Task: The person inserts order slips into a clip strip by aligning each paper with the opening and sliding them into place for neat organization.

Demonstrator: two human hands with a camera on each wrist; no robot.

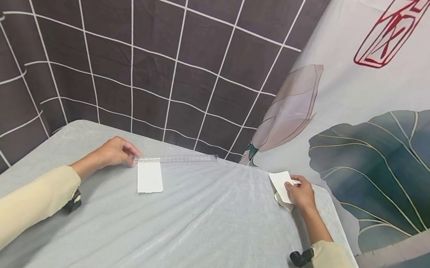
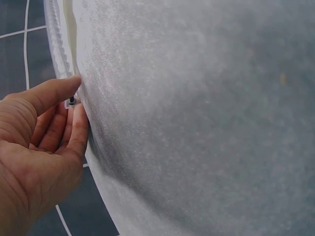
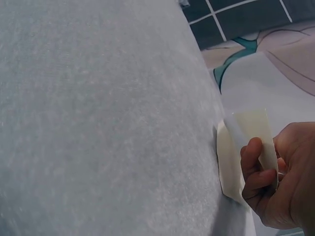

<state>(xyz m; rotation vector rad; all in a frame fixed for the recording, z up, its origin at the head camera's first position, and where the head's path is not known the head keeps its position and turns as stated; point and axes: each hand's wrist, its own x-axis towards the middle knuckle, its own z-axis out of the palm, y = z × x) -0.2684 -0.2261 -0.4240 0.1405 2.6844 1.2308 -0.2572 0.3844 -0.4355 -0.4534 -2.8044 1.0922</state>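
Note:
A clear ruler (image 1: 188, 159) lies along the far part of the cloth-covered table, its left end between the thumb and fingers of my left hand (image 1: 118, 152). That pinch shows closer up in the left wrist view, where the hand (image 2: 51, 123) is at the end of the ruler (image 2: 56, 44). Below the ruler's left part lies a white piece of paper (image 1: 150, 177), its top edge meeting the ruler. At the right, my right hand (image 1: 301, 192) grips a white piece of paper (image 1: 282, 183). Another pale piece (image 3: 228, 164) lies beneath it on the table.
Grey cloth (image 1: 203, 239) covers the table, with creases running across it. A dark grid-patterned curtain (image 1: 150, 73) hangs behind the far edge. To the right hangs a white curtain (image 1: 336, 86) with leaf prints, close to the table's right edge.

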